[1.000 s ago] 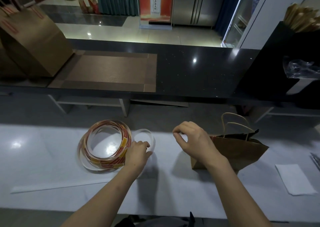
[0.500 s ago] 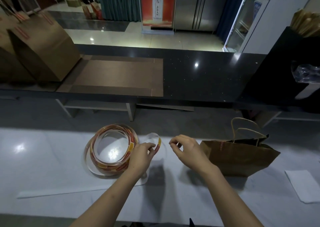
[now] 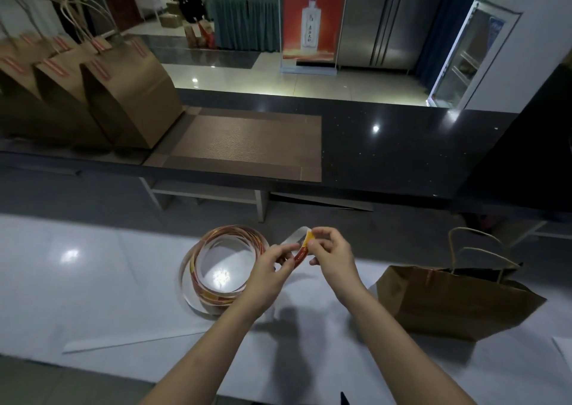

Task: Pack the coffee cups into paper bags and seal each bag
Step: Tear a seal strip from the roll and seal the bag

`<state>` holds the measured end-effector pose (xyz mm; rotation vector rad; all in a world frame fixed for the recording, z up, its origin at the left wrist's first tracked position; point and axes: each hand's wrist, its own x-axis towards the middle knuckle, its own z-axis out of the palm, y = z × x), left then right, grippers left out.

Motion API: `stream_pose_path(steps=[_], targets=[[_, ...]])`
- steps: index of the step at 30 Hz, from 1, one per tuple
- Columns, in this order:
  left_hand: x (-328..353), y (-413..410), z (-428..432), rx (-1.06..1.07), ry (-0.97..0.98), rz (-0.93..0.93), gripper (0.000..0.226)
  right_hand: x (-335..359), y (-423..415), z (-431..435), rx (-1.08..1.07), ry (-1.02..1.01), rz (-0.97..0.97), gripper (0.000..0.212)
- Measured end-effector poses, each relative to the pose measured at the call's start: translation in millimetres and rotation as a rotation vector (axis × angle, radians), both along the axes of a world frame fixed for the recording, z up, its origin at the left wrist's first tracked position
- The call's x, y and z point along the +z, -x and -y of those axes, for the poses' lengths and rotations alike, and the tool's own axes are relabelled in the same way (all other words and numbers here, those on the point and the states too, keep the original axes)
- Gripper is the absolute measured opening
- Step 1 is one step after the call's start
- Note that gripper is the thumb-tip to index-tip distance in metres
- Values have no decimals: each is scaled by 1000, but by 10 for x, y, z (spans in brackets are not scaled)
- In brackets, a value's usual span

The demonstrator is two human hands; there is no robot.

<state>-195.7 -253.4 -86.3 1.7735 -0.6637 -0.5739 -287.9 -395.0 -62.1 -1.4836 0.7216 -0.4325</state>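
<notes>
Paper bag (image 3: 448, 302): on the white worktop (image 3: 93, 281), to the right of both hands and well apart from them. It leans over, mouth and twine handles uppermost. I cannot see into it, so I cannot tell whether the coffee cups are inside.

Head view, the only one.

- Left hand (image 3: 272, 265): fingertips closed in a pinch on the white liner strip (image 3: 294, 234), the loose tail of the sticker roll (image 3: 223, 262). The roll lies flat on the worktop just left of that hand.
- Right hand (image 3: 331, 256): thumb and forefinger clamped on the yellow end of a red-and-yellow seal sticker (image 3: 305, 247), which is raised clear of the worktop between the two hands.
- A spent length of liner (image 3: 130, 341) lies along the near edge of the worktop.
- Several sealed bags (image 3: 130, 95) stand in a row on the dark counter (image 3: 387, 157) beyond, red strips across their folded tops.

Step in hand, my reading: peeling one sticker off its liner to close the bag on the right.

Notes for doing it well:
- Hold the liner taut with the left hand and draw the sticker back along itself at a low angle, so it does not tear.
- Grip only the very corner; touched adhesive will hold the paper poorly.
- Do not let the freed end fold back onto itself.
- Fold the bag mouth flat before bringing the sticker over.
</notes>
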Motion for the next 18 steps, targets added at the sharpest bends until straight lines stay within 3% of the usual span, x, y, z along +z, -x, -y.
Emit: stream_pose_path(steps=[5, 10, 18], targets=[[86, -9, -83, 37, -34, -33, 30, -2, -92, -27, -14, 13, 11, 17], [230, -11, -99, 169, 20, -187, 24, 92, -94, -99, 131, 89, 4, 17], [256, -108, -123, 283, 50, -385, 42, 61, -117, -218, 321, 256, -100, 14]])
